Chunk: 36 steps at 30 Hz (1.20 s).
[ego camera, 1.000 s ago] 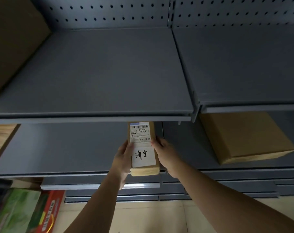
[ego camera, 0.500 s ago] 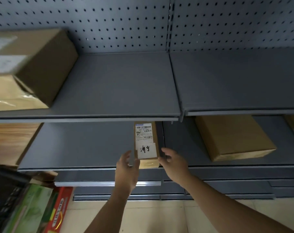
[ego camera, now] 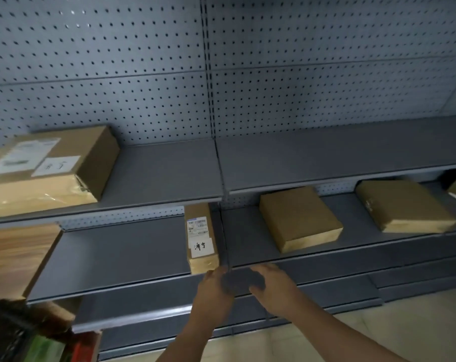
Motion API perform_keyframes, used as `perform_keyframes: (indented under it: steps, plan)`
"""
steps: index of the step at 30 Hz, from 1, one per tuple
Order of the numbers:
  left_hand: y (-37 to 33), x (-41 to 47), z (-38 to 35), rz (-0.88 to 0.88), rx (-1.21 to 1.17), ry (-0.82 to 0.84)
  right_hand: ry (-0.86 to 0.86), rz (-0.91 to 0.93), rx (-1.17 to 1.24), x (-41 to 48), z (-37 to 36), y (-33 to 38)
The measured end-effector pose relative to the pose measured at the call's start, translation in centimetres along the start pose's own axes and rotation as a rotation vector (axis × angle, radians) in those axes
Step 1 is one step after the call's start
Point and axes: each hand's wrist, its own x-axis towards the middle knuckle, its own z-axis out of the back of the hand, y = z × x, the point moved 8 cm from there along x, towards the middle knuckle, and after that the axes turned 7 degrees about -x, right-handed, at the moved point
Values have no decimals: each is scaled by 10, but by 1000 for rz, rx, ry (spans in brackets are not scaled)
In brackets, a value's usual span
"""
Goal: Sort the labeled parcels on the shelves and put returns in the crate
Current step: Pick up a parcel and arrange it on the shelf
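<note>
- Above the left hand (ego camera: 213,287) and out to its far side, the upper shelf (ego camera: 169,173) carries the large labelled parcel (ego camera: 65,163).
- Beyond the right hand (ego camera: 272,286), a flat parcel (ego camera: 300,218) and a second flat parcel (ego camera: 404,205) lie on the lower shelf (ego camera: 117,257); I see no labels on them.
- Directly ahead of the left hand, the narrow labelled parcel (ego camera: 202,236) lies lengthwise, its near end at the shelf lip.
- Judgement: placement looks complete; I would draw straight back without nudging that end.
- Grip: both hands released, holding nothing; left fingertips just beside the narrow parcel, contact unclear through blur.
</note>
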Motion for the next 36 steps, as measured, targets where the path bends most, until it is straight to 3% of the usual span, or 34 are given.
perform_keyframes:
  steps: [12, 19, 26, 36]
  plan:
    - [-93, 22, -98, -60, 56, 93, -81, -108, 30, -21, 73, -147]
    - [-144, 53, -169, 39, 8, 50, 31, -59, 62, 15, 111, -247]
    - [-140, 91, -210, 249, -21, -31, 36, -90, 137, 75, 140, -312]
    - [-98, 184, -221, 372, -145, -193, 29, -208, 179, 175, 120, -350]
